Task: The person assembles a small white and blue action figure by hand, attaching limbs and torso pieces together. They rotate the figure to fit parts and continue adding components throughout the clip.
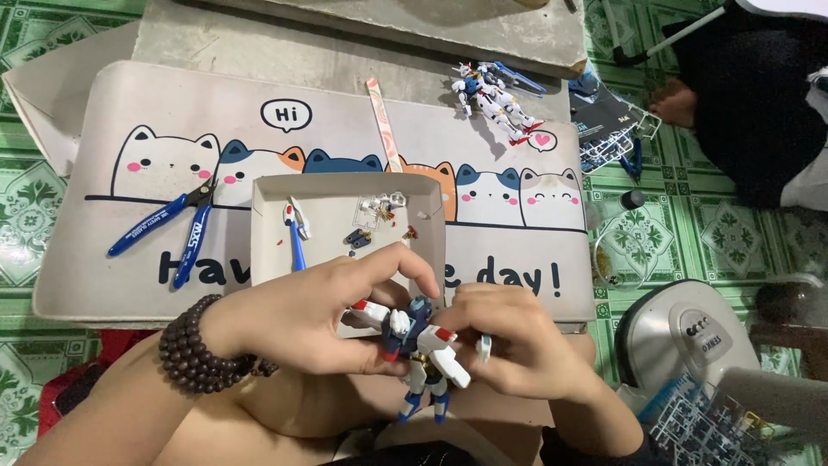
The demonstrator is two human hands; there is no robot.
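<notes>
Both hands, left hand (332, 315) and right hand (517, 341), gripped a small white, blue and red plastic robot model (416, 345) at six o'clock, largely assembled. Loose small parts (375, 216) remained in the shallow cardboard tray (267, 233) at twelve o'clock of it, blue-handled nippers (177, 229) lying at ten.

A mat (103, 112) printed with cartoon cats covers the low table. Blue-handled cutters (168, 229) lie near its left edge, and a finished toy robot (496, 99) lies near its far right corner. A shallow cardboard tray (345, 185) of small parts sits at the mat's near edge.
</notes>
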